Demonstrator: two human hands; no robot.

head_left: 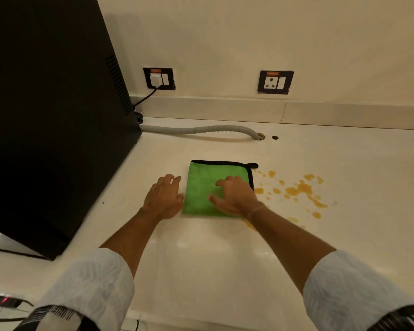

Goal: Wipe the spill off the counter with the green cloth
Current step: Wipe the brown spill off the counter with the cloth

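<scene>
A folded green cloth (201,185) with a black hem lies flat on the cream counter (201,247). My right hand (234,195) rests palm down on the cloth's right half, fingers spread and slightly curled. My left hand (164,198) lies flat on the counter just left of the cloth, its thumb touching the cloth's left edge. An orange spill (296,189) of drops and small puddles spreads over the counter right of the cloth, reaching under my right wrist.
A large black appliance (53,115) fills the left side of the counter. A grey corrugated hose (201,129) runs along the back into a hole (260,136). Two wall sockets (275,82) sit above the backsplash; the left socket (158,78) has a plug in it.
</scene>
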